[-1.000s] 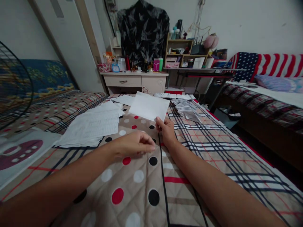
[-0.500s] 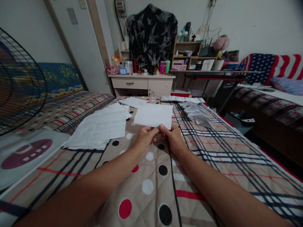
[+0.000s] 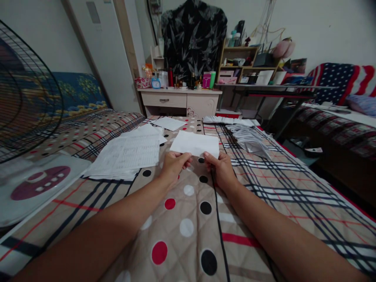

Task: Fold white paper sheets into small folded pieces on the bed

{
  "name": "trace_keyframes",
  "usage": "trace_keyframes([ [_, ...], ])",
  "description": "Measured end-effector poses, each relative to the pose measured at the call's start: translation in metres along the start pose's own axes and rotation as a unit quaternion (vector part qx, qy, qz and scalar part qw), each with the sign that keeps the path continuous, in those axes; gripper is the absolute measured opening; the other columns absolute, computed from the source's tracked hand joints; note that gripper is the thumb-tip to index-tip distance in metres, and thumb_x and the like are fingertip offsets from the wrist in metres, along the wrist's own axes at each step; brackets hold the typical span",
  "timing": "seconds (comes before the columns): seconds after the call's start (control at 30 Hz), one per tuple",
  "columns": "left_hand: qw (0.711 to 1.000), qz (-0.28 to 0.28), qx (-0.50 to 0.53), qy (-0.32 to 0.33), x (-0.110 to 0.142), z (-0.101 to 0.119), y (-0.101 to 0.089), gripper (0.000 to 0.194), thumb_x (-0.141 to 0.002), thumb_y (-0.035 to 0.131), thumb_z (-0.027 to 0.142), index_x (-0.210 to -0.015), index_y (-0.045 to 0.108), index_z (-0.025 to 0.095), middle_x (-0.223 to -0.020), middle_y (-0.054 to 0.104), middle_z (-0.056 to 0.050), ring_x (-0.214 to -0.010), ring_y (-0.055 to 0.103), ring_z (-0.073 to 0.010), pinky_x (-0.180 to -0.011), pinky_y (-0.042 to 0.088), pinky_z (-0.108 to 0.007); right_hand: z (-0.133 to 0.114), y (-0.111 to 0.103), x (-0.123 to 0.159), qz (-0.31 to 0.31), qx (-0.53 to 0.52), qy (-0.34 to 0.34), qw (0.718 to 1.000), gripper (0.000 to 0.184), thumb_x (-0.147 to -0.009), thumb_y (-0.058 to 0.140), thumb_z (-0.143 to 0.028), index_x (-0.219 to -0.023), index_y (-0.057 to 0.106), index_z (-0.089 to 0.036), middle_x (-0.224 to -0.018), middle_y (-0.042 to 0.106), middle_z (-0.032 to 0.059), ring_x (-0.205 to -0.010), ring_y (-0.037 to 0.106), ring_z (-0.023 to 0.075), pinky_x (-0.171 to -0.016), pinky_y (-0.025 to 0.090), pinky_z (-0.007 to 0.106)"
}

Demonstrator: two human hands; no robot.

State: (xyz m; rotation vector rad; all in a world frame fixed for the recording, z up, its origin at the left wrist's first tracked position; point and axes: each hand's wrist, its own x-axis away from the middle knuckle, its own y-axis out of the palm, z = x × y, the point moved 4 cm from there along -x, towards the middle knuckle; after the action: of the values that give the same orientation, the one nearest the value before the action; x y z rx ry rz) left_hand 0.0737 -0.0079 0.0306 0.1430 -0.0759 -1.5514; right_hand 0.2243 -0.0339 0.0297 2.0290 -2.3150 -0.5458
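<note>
A blank white sheet of paper (image 3: pixel 194 143) is held up a little over the bed by its near edge. My left hand (image 3: pixel 173 166) pinches that edge near its left part, thumb on top. Closer to the right corner, my right hand (image 3: pixel 221 166) grips the same edge between thumb and fingers. To the left lies a spread stack of written or printed papers (image 3: pixel 126 154). Behind it a single white sheet (image 3: pixel 169 123) rests flat. On the right is a fanned pile of folded papers (image 3: pixel 249 139), with a long row of folded white paper (image 3: pixel 230 120) behind it.
A quilted bedspread (image 3: pixel 188 250) with dots and plaid lies under everything. At the left are a fan (image 3: pixel 26 90) and a white plastic bag (image 3: pixel 38 184). A dresser (image 3: pixel 164 101) and a desk shelf (image 3: pixel 239 66) stand beyond the bed. The bed's right edge drops off.
My hands have moved apart along the paper's near edge, my left hand shifting leftward. The paper now looks flatter and more tilted away. The whole view has shifted slightly.
</note>
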Motion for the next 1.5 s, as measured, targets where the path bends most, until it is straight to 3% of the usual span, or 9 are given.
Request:
trace_keyframes([
  [0.23,0.999,0.027,0.007,0.043,-0.017,0.006,-0.025,0.018,-0.061,0.066,0.028,-0.054,0.063,0.012,-0.049,0.06,-0.002,-0.041,0.049,-0.0069,-0.039,0.03,-0.018,0.001,-0.009,-0.006,0.03,-0.013,0.007,0.999,0.03,-0.069,0.074,-0.034,-0.055,0.053,-0.018,-0.047,0.049,-0.0045,-0.041,0.036,0.0076,-0.04,0.025,0.024],
  [0.4,0.997,0.036,0.04,0.049,-0.021,0.003,-0.028,0.018,-0.063,0.064,0.029,-0.059,0.064,0.012,-0.053,0.061,-0.001,-0.042,0.051,-0.0075,-0.041,0.032,-0.018,0.0,-0.01,-0.007,0.034,-0.04,-0.009,0.999,0.028,-0.069,0.074,-0.032,-0.054,0.054,-0.018,-0.047,0.049,-0.0039,-0.042,0.038,0.008,-0.041,0.027,0.024],
  [0.53,0.996,0.024,0.079,0.031,-0.014,0.001,-0.022,0.025,-0.064,0.068,0.037,-0.067,0.064,0.012,-0.057,0.061,-0.001,-0.046,0.053,-0.0077,-0.04,0.031,-0.018,-0.003,-0.012,-0.008,0.038,-0.076,-0.009,0.996,0.028,-0.068,0.074,-0.034,-0.056,0.053,-0.019,-0.047,0.049,-0.004,-0.042,0.037,0.0084,-0.04,0.026,0.024],
  [0.67,0.988,-0.082,0.127,-0.021,-0.001,0.001,-0.007,0.048,-0.067,0.068,0.06,-0.075,0.062,0.013,-0.06,0.06,-0.002,-0.047,0.053,-0.0086,-0.039,0.028,-0.018,-0.005,-0.01,-0.007,0.015,-0.108,0.011,0.994,0.031,-0.067,0.075,-0.035,-0.056,0.05,-0.019,-0.046,0.045,-0.005,-0.04,0.035,0.0079,-0.04,0.023,0.023],
  [0.77,0.985,-0.124,0.112,-0.046,0.006,0.001,0.002,0.046,-0.065,0.074,0.057,-0.075,0.058,0.015,-0.056,0.056,0.001,-0.044,0.048,-0.0069,-0.038,0.024,-0.018,-0.005,-0.006,-0.004,-0.017,-0.093,0.018,0.995,0.029,-0.069,0.073,-0.035,-0.058,0.052,-0.018,-0.046,0.045,-0.0049,-0.041,0.033,0.008,-0.041,0.024,0.024],
  [0.97,0.993,-0.056,0.098,0.026,0.011,-0.003,0.009,0.035,-0.065,0.078,0.043,-0.072,0.06,0.014,-0.06,0.059,0.001,-0.048,0.049,-0.0067,-0.042,0.03,-0.019,-0.001,0.008,0.002,-0.05,-0.041,0.012,0.998,0.033,-0.07,0.074,-0.041,-0.057,0.054,-0.018,-0.049,0.048,-0.004,-0.045,0.037,0.0086,-0.046,0.027,0.024],
  [1.13,0.994,-0.045,0.097,0.036,0.014,-0.006,0.017,0.033,-0.064,0.078,0.042,-0.071,0.063,0.014,-0.058,0.059,0.001,-0.048,0.049,-0.0081,-0.043,0.033,-0.021,0.002,0.021,0.007,-0.063,-0.052,0.026,0.996,0.026,-0.067,0.076,-0.039,-0.065,0.063,-0.016,-0.057,0.059,-0.0015,-0.047,0.042,0.0087,-0.046,0.029,0.023],
  [1.3,0.993,-0.071,0.088,0.015,0.016,-0.003,0.015,0.029,-0.064,0.078,0.037,-0.066,0.062,0.013,-0.055,0.058,0.001,-0.045,0.048,-0.0068,-0.044,0.034,-0.02,0.0,0.011,0.006,0.003,-0.068,0.041,0.997,0.024,-0.065,0.074,-0.035,-0.057,0.062,-0.016,-0.05,0.057,-0.001,-0.043,0.045,0.0093,-0.042,0.03,0.023],
  [1.5,0.994,-0.057,0.089,0.017,0.009,0.001,0.003,0.028,-0.064,0.079,0.035,-0.067,0.06,0.014,-0.053,0.055,0.003,-0.042,0.043,-0.0048,-0.042,0.03,-0.018,-0.005,-0.009,-0.002,0.077,-0.085,0.022,0.993,0.024,-0.063,0.075,-0.03,-0.054,0.057,-0.016,-0.047,0.054,-0.0027,-0.039,0.041,0.0064,-0.036,0.027,0.019],
])
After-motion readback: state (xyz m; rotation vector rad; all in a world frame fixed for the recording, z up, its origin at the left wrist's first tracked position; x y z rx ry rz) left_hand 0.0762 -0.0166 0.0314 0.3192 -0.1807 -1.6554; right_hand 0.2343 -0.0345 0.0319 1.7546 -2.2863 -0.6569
